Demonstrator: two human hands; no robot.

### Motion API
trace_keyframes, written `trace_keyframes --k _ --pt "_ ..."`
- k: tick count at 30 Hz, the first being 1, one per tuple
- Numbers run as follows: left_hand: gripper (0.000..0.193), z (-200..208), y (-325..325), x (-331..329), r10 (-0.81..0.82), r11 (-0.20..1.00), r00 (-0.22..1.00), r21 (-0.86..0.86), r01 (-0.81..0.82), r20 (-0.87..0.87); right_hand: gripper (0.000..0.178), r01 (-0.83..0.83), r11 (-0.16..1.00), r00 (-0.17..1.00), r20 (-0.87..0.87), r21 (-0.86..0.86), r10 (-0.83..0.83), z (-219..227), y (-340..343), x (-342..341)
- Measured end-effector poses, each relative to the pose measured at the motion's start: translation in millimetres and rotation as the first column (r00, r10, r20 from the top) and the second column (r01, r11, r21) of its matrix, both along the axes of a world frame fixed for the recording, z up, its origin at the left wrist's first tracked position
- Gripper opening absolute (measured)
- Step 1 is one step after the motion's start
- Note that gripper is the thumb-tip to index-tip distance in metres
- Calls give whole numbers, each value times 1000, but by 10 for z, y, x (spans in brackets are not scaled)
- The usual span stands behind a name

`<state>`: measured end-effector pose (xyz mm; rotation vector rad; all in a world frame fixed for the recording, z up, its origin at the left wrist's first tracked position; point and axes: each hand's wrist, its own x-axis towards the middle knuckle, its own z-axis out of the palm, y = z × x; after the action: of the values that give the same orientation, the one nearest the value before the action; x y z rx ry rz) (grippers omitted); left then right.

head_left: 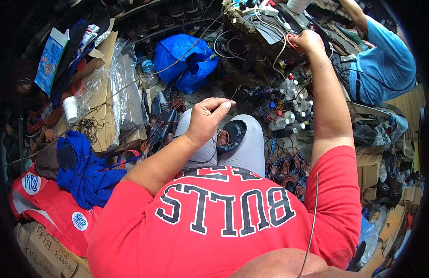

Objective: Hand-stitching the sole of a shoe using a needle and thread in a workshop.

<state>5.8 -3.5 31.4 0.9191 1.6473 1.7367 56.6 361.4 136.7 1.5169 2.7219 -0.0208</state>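
Note:
My left hand (206,119) is held over my lap, thumb and forefinger pinched on a thin dark strand (234,94) whose tip points up; its exact kind is too small to tell. Below it, a black shoe (232,135) rests on my grey-trousered thighs. My right arm stretches far forward to the cluttered work surface (270,33). There my right hand (309,42) is closed round red looped handles (292,41) that look like scissors; the blades are hidden.
Several small capped bottles (288,109) stand to the right of my knees. A blue bag (184,60) lies ahead. Cardboard and clear plastic (124,88), with a white cup (70,110), are at left. A person in a blue shirt (383,62) sits close at right.

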Motion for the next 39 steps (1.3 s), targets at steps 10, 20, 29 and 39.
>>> trace_keyframes --k 10,20,29,39 --pt "11 424 -37 -159 220 970 875 195 -147 -432 34 -739 507 421 -891 -444 -168 -206 -1867 411" --pt "6 553 -146 51 304 947 676 292 -136 -671 22 -851 211 209 -678 -481 -705 -455 -2719 517" --pt "39 388 -363 -54 119 993 776 93 -78 -620 12 -789 489 222 -915 -372 -337 -381 -2728 644" --pt "25 814 -407 -189 79 984 518 148 94 -852 10 -700 637 480 -873 -324 83 -219 -2773 742"
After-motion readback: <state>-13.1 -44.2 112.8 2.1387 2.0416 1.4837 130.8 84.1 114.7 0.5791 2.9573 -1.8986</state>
